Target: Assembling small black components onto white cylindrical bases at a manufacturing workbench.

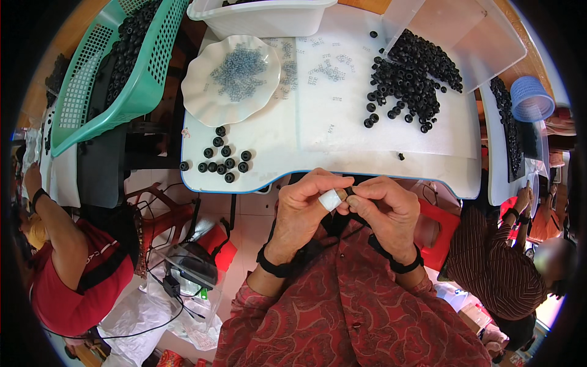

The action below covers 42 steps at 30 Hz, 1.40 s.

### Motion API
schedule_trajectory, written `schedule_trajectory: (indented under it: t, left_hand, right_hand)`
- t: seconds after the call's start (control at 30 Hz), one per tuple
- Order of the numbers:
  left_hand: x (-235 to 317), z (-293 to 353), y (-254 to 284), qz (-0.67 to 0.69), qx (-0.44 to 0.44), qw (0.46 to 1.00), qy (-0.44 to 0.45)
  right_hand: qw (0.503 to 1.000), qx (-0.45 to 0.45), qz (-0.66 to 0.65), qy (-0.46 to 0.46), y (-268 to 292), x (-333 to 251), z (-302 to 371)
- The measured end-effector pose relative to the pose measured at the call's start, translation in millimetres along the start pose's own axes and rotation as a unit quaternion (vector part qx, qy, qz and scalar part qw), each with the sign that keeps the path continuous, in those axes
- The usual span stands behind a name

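Observation:
My left hand (304,202) and my right hand (392,211) meet just off the table's near edge, fingertips pinched together. Between them is a small black round part (349,191), mostly covered by the fingers. White tape (330,200) wraps a digit of my left hand. On the table's left front lies a loose group of black round parts with holes (230,163). A larger heap of black parts (406,82) spreads at the far right. Tiny clear bluish pieces (238,70) fill the middle of a white scalloped plate (199,92) at the far left.
A tilted clear plastic box (489,43) stands behind the heap. At the back is a white tub (269,21); a green basket (165,55) of black parts is on the left. Two people work at either side. A red stool (443,229) stands below the table's right.

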<state>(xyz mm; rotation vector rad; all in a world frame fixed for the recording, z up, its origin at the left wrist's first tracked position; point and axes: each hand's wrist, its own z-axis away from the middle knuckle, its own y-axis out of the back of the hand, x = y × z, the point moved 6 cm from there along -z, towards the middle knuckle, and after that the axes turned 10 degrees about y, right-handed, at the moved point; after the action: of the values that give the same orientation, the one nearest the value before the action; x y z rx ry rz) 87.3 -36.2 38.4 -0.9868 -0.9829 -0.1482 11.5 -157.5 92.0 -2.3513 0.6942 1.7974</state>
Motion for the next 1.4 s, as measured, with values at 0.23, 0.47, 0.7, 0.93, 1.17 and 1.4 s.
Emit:
schedule_trajectory:
  t: [0.23,0.47,0.7,0.93,1.17,1.4]
  left_hand:
    - [2,3,1,-0.066,-0.011,0.997,0.032]
    - [5,3,1,-0.028,-0.019,0.997,0.072]
    - [6,0,3,-0.056,-0.036,0.99,0.123]
    - [5,-3,4,-0.026,-0.052,0.985,0.161]
    - [-1,-5,7,0.0,-0.055,0.982,0.181]
    - [-7,-7,6,0.011,-0.045,0.987,0.155]
  right_hand:
    - [0.994,-0.049,0.084,0.043,4,-3,-4]
    - [0.994,-0.064,0.074,0.044,6,-9,-10]
    - [0.985,-0.164,0.056,0.016,-2,-9,-10]
    - [0.984,-0.178,0.028,-0.007,-7,-2,-6]
    - [0.983,-0.167,0.066,0.021,-6,0,-2]
    - [0.983,-0.128,0.118,0.065,-2,-5,-4]
